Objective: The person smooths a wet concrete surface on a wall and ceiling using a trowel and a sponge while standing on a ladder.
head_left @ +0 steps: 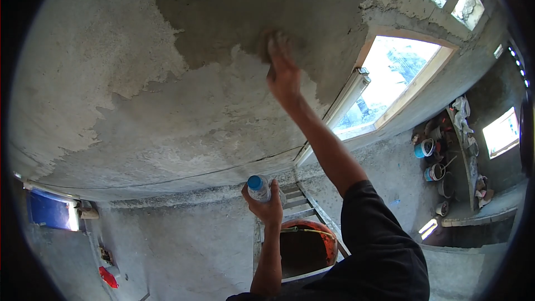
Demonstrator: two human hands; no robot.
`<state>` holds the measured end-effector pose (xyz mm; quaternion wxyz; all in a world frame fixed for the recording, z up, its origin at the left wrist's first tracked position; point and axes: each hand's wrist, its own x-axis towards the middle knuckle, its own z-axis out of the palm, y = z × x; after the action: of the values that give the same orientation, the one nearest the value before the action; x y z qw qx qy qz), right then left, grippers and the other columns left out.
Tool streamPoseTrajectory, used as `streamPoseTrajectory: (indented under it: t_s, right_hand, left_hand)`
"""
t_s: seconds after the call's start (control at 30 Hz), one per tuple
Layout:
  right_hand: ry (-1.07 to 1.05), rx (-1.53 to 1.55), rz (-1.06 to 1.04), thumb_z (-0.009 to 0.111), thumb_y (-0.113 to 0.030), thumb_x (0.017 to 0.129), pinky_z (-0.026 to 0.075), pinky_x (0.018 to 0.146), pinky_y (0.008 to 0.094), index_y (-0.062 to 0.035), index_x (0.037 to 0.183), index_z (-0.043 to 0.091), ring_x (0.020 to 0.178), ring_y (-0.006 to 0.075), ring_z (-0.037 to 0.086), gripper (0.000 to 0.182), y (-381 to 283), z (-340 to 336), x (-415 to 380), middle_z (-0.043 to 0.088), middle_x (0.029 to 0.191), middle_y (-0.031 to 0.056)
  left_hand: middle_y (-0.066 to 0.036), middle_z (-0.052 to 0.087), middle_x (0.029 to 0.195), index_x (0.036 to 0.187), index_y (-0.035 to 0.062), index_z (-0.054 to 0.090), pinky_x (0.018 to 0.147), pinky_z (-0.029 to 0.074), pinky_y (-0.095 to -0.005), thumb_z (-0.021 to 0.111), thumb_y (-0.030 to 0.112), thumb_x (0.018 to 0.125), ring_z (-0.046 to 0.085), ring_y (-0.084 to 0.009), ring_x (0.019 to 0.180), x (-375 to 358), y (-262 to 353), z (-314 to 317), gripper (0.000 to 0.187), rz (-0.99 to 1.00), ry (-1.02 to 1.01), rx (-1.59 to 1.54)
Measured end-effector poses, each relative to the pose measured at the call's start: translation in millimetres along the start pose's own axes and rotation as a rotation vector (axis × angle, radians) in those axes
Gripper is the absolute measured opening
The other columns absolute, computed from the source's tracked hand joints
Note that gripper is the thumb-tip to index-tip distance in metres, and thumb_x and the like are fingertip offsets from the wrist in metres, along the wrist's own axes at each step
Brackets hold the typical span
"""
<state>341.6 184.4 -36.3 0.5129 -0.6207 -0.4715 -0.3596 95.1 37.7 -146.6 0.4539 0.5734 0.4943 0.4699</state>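
My left hand (264, 205) is wrapped round a clear plastic bottle with a blue cap (254, 183), held upright below the wall. My right hand (284, 67) is raised against the grey plastered wall (167, 145), at the lower part of a darker, damp-looking patch (239, 5). Its fingers are smeared by motion, and whatever they may hold cannot be made out. A pale, rough-edged area of plaster lies to the left of the dark patch.
Below my hands are a metal ladder (301, 212) and an orange-rimmed tub (332, 245). A wood-framed window (401, 78) is at the right, with a long pale bar (348, 97) beside it. Buckets (434, 172) stand at the far right; a blue panel (50, 209) is far left.
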Motion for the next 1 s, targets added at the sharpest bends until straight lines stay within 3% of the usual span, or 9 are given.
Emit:
streamPoseTrajectory:
  t_s: [0.17,0.3,0.33,0.4,0.5,0.67,0.73,0.83,1.0]
  right_hand:
    - [-0.133,0.206,0.321,0.052,0.01,0.074,0.051,0.096,0.0416,-0.0007,0.127,0.057,0.118,0.0365,0.057,0.055,-18.7,-40.8,-20.2,0.06,0.126,0.0196]
    - [0.203,0.224,0.554,0.048,0.005,0.079,0.049,0.096,0.0416,0.0027,0.126,0.057,0.117,0.0377,0.058,0.048,6.4,-72.4,43.5,0.062,0.122,0.0223]
    - [0.204,0.225,0.551,0.048,0.005,0.079,0.049,0.096,0.0416,0.0027,0.126,0.057,0.117,0.0377,0.058,0.048,16.8,-72.7,60.1,0.062,0.122,0.0223]
    - [0.391,0.018,0.071,0.048,0.01,0.075,0.042,0.104,0.0432,0.0034,0.128,0.055,0.125,0.0376,0.051,0.053,32.8,-70.1,83.1,0.056,0.129,0.0236]
    - [0.305,-0.058,0.031,0.048,0.014,0.07,0.036,0.11,0.0439,0.0027,0.13,0.053,0.13,0.0375,0.045,0.061,46.8,-39.0,51.8,0.049,0.137,0.023]
    - [0.02,-0.034,0.22,0.048,0.016,0.071,0.042,0.105,0.0401,0.0012,0.131,0.053,0.128,0.0369,0.048,0.061,49.3,-39.7,-71.9,0.05,0.136,0.0236]
    - [0.109,0.034,0.495,0.047,0.012,0.08,0.046,0.099,0.0372,0.0008,0.127,0.057,0.123,0.035,0.053,0.049,41.9,-48.7,-85.0,0.057,0.127,0.0239]
    - [0.356,0.087,0.571,0.041,0.007,0.086,0.044,0.099,0.0363,0.0037,0.125,0.058,0.118,0.0323,0.058,0.042,43.9,-66.9,-25.2,0.061,0.123,0.0228]
    - [0.536,-0.129,0.022,0.043,0.004,0.082,0.045,0.1,0.0374,-0.0006,0.13,0.056,0.114,0.0329,0.061,0.049,75.8,-88.4,81.8,0.056,0.132,0.0193]
  left_hand:
    - [-0.013,0.059,0.104,0.118,-0.0006,0.046,0.087,0.046,-0.0372,0.08,0.022,0.077,0.057,-0.0246,0.095,-1.7,6.7,-0.1,0.058,-0.046,0.0,-0.01]
    - [-0.013,0.059,0.104,0.117,-0.0005,0.046,0.086,0.046,-0.0372,0.08,0.021,0.077,0.058,-0.0244,0.094,-0.3,2.6,-0.4,0.058,-0.032,-0.003,0.002]
    - [-0.013,0.059,0.104,0.117,-0.0005,0.046,0.086,0.046,-0.0372,0.08,0.021,0.077,0.058,-0.0244,0.094,0.2,3.7,-0.2,0.058,-0.031,-0.002,-0.001]
    - [-0.013,0.059,0.104,0.118,-0.0005,0.046,0.086,0.046,-0.0373,0.08,0.022,0.077,0.058,-0.0242,0.095,0.9,5.7,-1.0,0.058,-0.036,0.001,-0.016]
    - [-0.014,0.061,0.101,0.119,-0.0001,0.046,0.08,0.05,-0.0357,0.082,0.019,0.076,0.062,-0.0237,0.089,3.3,-4.5,-0.3,0.059,0.056,0.026,0.004]
    - [-0.015,0.058,0.107,0.122,-0.0016,0.044,0.087,0.047,-0.0374,0.08,0.02,0.078,0.058,-0.0246,0.096,2.7,4.1,-2.0,0.06,-0.04,0.001,-0.015]
    - [-0.015,0.058,0.108,0.123,-0.0018,0.043,0.086,0.047,-0.0375,0.079,0.02,0.078,0.058,-0.0247,0.096,3.2,-0.4,-0.3,0.061,-0.024,-0.019,-0.036]
    - [-0.015,0.058,0.109,0.124,-0.0017,0.043,0.086,0.048,-0.0382,0.079,0.019,0.079,0.058,-0.0247,0.097,1.2,-2.4,-2.4,0.061,-0.045,-0.022,-0.034]
    - [-0.015,0.057,0.111,0.125,-0.0014,0.043,0.086,0.049,-0.039,0.078,0.02,0.08,0.058,-0.025,0.098,3.1,3.7,-1.6,0.06,-0.036,-0.018,-0.005]
